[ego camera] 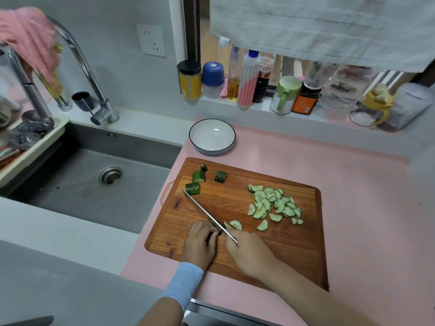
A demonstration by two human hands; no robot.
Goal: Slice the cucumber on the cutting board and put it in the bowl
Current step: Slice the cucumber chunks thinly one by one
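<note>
— Slices (274, 204), where?
— Heaped on the right half of the board (294, 250), well apart from the bowl (213, 150). Two more lying just right of the knife (203, 211), close to the fingers.
— Uncut rest?
— Four cucumber chunks (198, 176) at the board's far left corner. One piece (220, 232) near the front, mostly hidden under the left grip (200, 241).
— Grips?
— Left grip clenched down over that piece, knuckles against the blade. Right grip (249, 252) wrapped round the knife's handle, handle itself out of sight. Blade slanting away to the left, tip just beside the nearest chunk.
— Bowl?
— White, dark rim, upright on the pink mat (353, 184), just past the board's far edge, not touching.
— Anything in the way?
— Chunks and knife tip between the left grip and the bowl. Heap off to the right of that line, with board and mat between heap and bowl.
— Around?
— Mat spread over the table (58, 227). Sink (82, 196) to the left, tap (77, 52) arching above, pink cloth (28, 36) draped near the tap's top, rack (58, 124) at the sink's left end. Socket (151, 41) on the wall. Jars (189, 81) and bottles (247, 81) lined along the ledge (216, 102) behind the table; towel (329, 24) hanging above, covering some tops.
</note>
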